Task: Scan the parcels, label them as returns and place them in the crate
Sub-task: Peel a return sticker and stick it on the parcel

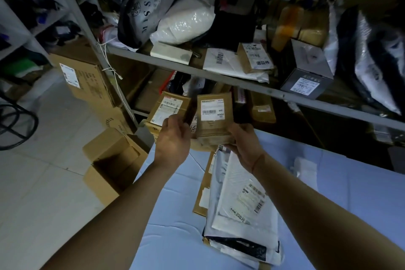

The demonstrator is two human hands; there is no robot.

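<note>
I hold two small brown cardboard parcels up in front of the shelf. My left hand [173, 138] grips the left parcel [168, 108], tilted, with a white shipping label facing me. My right hand [243, 144] grips the lower edge of the right parcel [213, 114], upright, its barcode label facing me. Below my right forearm a pile of flat mailers [238, 199], white and brown with barcode labels, lies on the light blue table [341, 193]. No scanner is visible.
A grey metal shelf [219, 76] carries bags, a labelled brown parcel [255, 58] and a grey box [306, 82]. An open cardboard box [114, 164] stands on the floor at the table's left, with larger cartons [87, 79] behind it.
</note>
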